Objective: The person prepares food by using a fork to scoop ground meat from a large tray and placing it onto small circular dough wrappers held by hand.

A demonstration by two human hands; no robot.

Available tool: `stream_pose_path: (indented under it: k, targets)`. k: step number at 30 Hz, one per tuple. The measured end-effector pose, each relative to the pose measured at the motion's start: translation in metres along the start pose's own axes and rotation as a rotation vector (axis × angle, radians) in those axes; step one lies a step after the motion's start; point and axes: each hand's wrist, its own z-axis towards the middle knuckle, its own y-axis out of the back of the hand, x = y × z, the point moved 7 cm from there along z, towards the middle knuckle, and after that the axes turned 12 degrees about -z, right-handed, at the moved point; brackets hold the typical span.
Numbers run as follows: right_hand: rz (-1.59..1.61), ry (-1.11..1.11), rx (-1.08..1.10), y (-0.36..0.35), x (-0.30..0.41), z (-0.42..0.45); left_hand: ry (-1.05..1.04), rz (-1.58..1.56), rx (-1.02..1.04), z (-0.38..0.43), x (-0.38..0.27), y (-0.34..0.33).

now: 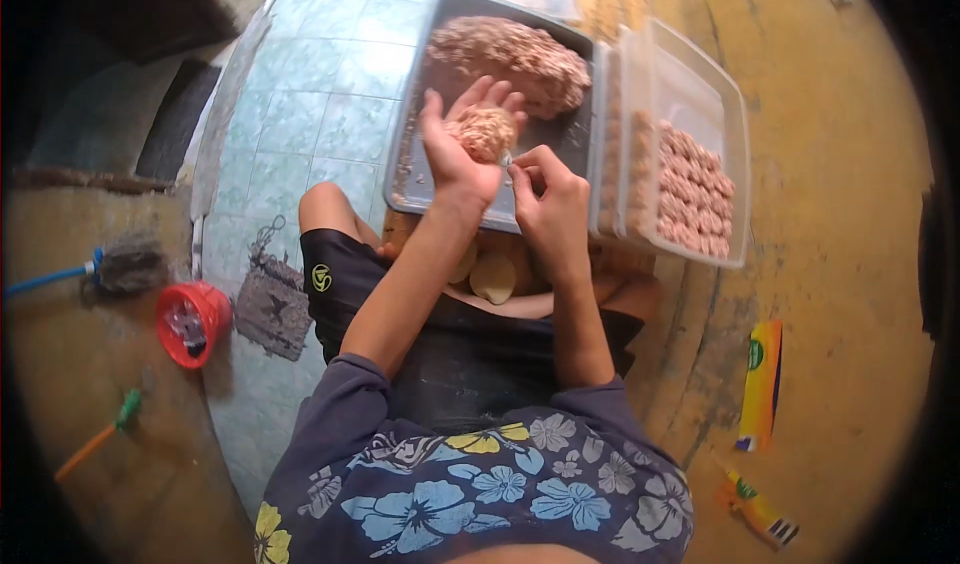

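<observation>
My left hand point(469, 140) is palm up over the grey tray point(491, 220), with a portion of pinkish ground mixture point(484, 135) resting on its palm and fingers. Just to the right, my right hand point(551, 196) pinches a small whitish thing point(507, 159) at its fingertips, beside that portion; what it is cannot be made out. A large mound of the same ground mixture point(517, 58) fills the far part of the tray. Right of the tray, a clear plastic container point(739, 211) holds rows of shaped pinkish balls point(694, 193).
More plastic containers point(621, 129) stand between tray and balls. Pale rounded things point(493, 277) lie below the tray by my lap. On the left floor are a red bucket point(217, 316), a grey rag point(276, 309) and a mop point(131, 262). Yellow packets point(760, 384) lie at right.
</observation>
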Motion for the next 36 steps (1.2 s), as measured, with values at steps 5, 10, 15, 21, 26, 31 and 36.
stream_pose_path:
  k: [5,10,15,21,26,31,36]
  targets:
    - [-0.106,-0.032,-0.097,0.075,-0.008,-0.029,0.196,0.050,0.098,-0.023,0.014,0.015]
    - [-0.238,0.419,-0.223,0.094,0.018,-0.046,0.367,0.173,0.146,-0.061,0.027,-0.009]
    - [-0.485,0.694,-0.150,0.070,0.020,-0.068,0.453,0.332,-0.043,-0.067,0.031,0.011]
    - [-0.294,0.575,0.073,0.016,0.009,-0.091,0.288,0.256,-0.122,-0.053,-0.009,0.056]
    - [0.589,0.007,0.647,-0.021,-0.036,-0.058,0.205,0.273,-0.049,-0.052,-0.037,0.060]
    - [0.419,-0.035,0.226,0.010,-0.060,0.011,0.213,0.158,-0.095,-0.056,-0.046,0.039]
    - [-0.215,-0.051,-0.042,0.027,-0.041,0.007,0.084,0.131,-0.092,-0.047,-0.064,0.056]
